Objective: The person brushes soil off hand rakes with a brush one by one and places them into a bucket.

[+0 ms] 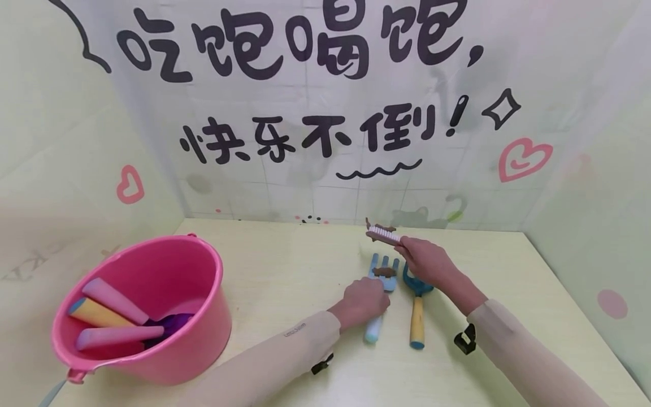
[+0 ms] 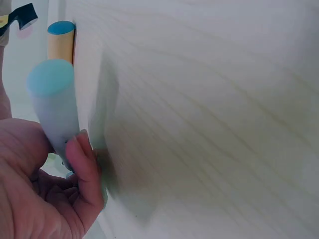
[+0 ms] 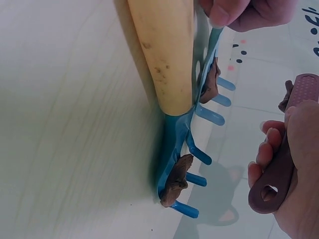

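My left hand (image 1: 361, 302) grips the handle of a light blue hand rake (image 1: 374, 329), whose tines carry a brown clay-like lump (image 1: 384, 272). In the left wrist view, the fingers curl round the pale handle (image 2: 56, 107) near its end. My right hand (image 1: 429, 261) holds a scrub brush (image 1: 385, 234) by its brownish-purple handle (image 3: 275, 186); white bristles show, with brown bits stuck about its head. Between the arms lies a second hand rake (image 1: 417, 319) with a yellow handle and blue head. Another brown lump (image 3: 176, 181) sits on its tines in the right wrist view.
A pink bucket (image 1: 203, 333) stands at the left, holding several tools with pink and yellow handles (image 1: 114, 299). Printed curtain walls (image 1: 305, 192) enclose the back and sides of the pale wooden table (image 1: 285, 254).
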Action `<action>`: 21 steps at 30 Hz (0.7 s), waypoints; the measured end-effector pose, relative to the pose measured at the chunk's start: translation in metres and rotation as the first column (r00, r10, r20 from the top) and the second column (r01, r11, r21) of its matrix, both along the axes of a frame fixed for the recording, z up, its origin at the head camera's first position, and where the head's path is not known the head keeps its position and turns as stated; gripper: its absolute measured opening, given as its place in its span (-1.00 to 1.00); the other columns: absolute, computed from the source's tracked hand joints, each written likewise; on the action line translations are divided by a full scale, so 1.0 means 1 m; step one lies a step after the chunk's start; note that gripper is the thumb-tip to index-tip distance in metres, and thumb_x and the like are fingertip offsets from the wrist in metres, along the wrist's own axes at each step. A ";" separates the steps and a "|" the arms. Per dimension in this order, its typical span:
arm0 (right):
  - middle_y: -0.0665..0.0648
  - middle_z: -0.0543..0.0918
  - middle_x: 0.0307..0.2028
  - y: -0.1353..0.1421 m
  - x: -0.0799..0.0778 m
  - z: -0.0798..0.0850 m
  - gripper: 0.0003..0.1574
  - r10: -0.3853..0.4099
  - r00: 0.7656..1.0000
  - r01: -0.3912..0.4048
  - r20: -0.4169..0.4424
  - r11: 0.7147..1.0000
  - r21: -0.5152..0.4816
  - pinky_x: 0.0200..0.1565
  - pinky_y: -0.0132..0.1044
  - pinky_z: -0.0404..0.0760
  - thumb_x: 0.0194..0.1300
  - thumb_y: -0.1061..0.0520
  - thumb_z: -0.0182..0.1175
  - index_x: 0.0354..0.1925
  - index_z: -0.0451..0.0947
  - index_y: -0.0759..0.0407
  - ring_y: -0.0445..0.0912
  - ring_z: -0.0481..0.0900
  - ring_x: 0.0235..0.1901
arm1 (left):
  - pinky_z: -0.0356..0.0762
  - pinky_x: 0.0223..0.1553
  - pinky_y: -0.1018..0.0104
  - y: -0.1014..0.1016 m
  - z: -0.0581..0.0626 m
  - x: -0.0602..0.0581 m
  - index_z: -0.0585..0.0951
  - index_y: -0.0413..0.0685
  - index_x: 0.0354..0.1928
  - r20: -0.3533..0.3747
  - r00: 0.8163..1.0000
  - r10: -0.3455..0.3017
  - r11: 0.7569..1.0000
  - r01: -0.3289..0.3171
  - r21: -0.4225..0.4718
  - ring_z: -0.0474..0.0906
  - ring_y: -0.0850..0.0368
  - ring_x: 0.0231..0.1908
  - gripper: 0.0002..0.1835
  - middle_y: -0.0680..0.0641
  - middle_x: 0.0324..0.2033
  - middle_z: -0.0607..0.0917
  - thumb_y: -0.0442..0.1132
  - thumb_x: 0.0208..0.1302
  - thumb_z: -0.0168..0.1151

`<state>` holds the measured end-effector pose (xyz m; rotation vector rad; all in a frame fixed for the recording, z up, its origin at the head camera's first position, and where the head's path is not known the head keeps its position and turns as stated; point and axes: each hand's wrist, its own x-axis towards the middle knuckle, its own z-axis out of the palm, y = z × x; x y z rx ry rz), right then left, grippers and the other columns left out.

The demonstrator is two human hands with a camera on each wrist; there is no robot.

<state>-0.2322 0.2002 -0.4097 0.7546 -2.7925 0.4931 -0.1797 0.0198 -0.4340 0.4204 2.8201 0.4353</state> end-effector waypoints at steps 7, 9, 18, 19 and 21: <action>0.06 0.55 -0.45 -0.001 0.000 -0.001 -0.88 -0.002 1.000 0.002 0.003 1.000 -0.024 -0.50 -0.08 0.50 0.49 0.16 0.20 -0.20 0.49 0.20 -0.04 0.43 -0.53 | 0.42 -0.57 0.22 -0.017 0.005 0.000 0.47 -0.03 -0.62 -0.017 1.000 0.012 0.994 -0.010 0.108 0.44 0.11 -0.60 -0.58 -0.01 -0.62 0.50 -0.08 0.45 0.17; 0.06 0.56 -0.44 -0.001 0.000 0.000 -0.88 -0.002 1.000 0.003 0.014 1.000 -0.031 -0.49 -0.08 0.50 0.50 0.16 0.18 -0.18 0.50 0.21 -0.04 0.44 -0.52 | 0.40 -0.57 0.24 -0.022 0.005 -0.001 0.45 -0.03 -0.63 -0.030 0.999 0.025 0.991 -0.020 0.134 0.43 0.11 -0.61 -0.57 -0.01 -0.63 0.49 -0.08 0.45 0.16; 0.03 0.46 -0.50 0.002 0.000 0.001 -0.86 -0.009 0.999 0.013 0.047 0.995 -0.097 -0.50 -0.14 0.39 0.53 0.15 0.14 -0.18 0.48 0.23 -0.05 0.39 -0.54 | 0.34 -0.66 0.30 -0.037 -0.006 -0.006 0.40 0.00 -0.65 -0.057 0.997 0.061 0.960 -0.043 0.275 0.40 0.17 -0.67 -0.57 0.03 -0.68 0.46 -0.06 0.42 0.14; 0.03 0.46 -0.50 0.003 -0.001 0.001 -0.85 -0.008 0.999 0.013 0.046 0.995 -0.101 -0.49 -0.14 0.39 0.53 0.15 0.14 -0.18 0.48 0.23 -0.05 0.39 -0.54 | 0.35 -0.67 0.30 -0.038 -0.007 -0.007 0.40 0.00 -0.65 -0.065 0.996 0.065 0.956 -0.043 0.290 0.40 0.17 -0.68 -0.56 0.03 -0.69 0.46 -0.06 0.42 0.14; 0.03 0.46 -0.50 0.004 -0.001 0.001 -0.85 -0.006 0.999 0.010 0.042 0.994 -0.106 -0.48 -0.14 0.39 0.53 0.15 0.15 -0.17 0.48 0.24 -0.05 0.40 -0.53 | 0.36 -0.67 0.29 -0.040 -0.007 -0.009 0.39 0.00 -0.65 -0.080 0.994 0.072 0.948 -0.043 0.317 0.40 0.18 -0.69 -0.56 0.03 -0.70 0.46 -0.05 0.42 0.13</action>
